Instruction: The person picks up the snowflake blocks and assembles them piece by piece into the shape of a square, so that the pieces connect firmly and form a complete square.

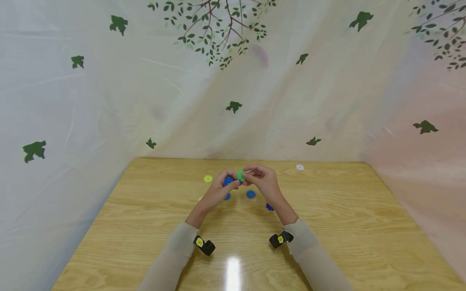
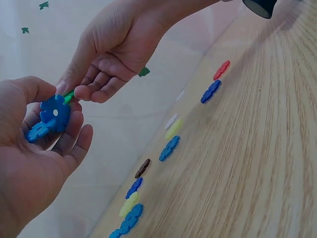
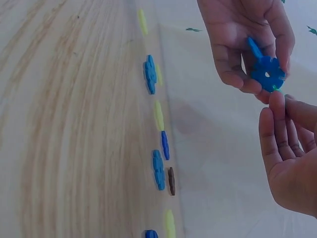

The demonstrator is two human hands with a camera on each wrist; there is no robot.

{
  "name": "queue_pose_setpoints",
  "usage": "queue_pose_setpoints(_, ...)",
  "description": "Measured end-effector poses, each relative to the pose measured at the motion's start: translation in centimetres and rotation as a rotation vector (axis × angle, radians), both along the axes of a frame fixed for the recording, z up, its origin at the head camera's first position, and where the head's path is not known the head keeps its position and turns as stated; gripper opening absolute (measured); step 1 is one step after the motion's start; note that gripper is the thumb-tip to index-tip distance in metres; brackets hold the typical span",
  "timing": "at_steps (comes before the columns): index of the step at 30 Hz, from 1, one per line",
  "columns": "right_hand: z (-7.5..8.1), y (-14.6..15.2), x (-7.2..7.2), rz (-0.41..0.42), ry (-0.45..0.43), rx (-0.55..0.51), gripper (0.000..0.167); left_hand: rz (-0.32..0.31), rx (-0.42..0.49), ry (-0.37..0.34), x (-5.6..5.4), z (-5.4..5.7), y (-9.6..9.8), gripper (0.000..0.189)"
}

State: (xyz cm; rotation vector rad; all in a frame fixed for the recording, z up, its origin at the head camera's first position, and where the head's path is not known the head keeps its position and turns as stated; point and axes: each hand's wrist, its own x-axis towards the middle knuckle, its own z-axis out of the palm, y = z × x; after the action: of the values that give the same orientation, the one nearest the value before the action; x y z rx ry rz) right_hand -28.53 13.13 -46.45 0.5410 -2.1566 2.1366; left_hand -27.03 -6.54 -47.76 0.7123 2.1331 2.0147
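Above the table, my left hand (image 1: 217,193) holds joined blue flower-shaped plastic discs (image 2: 48,107) between thumb and fingers. One blue disc faces the left wrist camera, and another slants off it toward the palm. My right hand (image 1: 268,186) pinches a green disc (image 1: 241,175) by thumb and fingertips, its edge right at the rim of the blue disc. The green disc shows as a thin sliver in the left wrist view and is mostly hidden by fingertips in the right wrist view.
Loose flower discs lie on the wooden table (image 1: 346,234): a blue disc (image 1: 251,194) below the hands, a dark blue disc (image 1: 270,207) by the right wrist, a yellow disc (image 1: 208,178), a white disc (image 1: 300,167), a brown disc (image 2: 142,168) and a red disc (image 2: 221,70).
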Motion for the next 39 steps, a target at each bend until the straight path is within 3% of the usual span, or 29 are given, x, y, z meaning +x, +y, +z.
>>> queue_pose_setpoints(11,0.4,0.6,-0.1,-0.015,-0.012,-0.004,0.025,0.010,0.074,-0.024,-0.2,-0.1,-0.2,0.014)
queue_pose_setpoints(22,0.3,0.2,0.0,0.010,-0.072,0.004,0.027,0.021,0.073,-0.010,-0.1,0.1,-0.3,0.020)
queue_pose_setpoints(31,0.2,-0.4,0.3,-0.003,-0.040,-0.022,0.025,-0.008,0.104,-0.006,0.1,0.2,-0.4,0.017)
queue_pose_setpoints(39,0.0,-0.8,0.6,-0.017,0.015,-0.108,0.022,-0.022,0.096,-0.002,0.2,0.8,0.0,0.014)
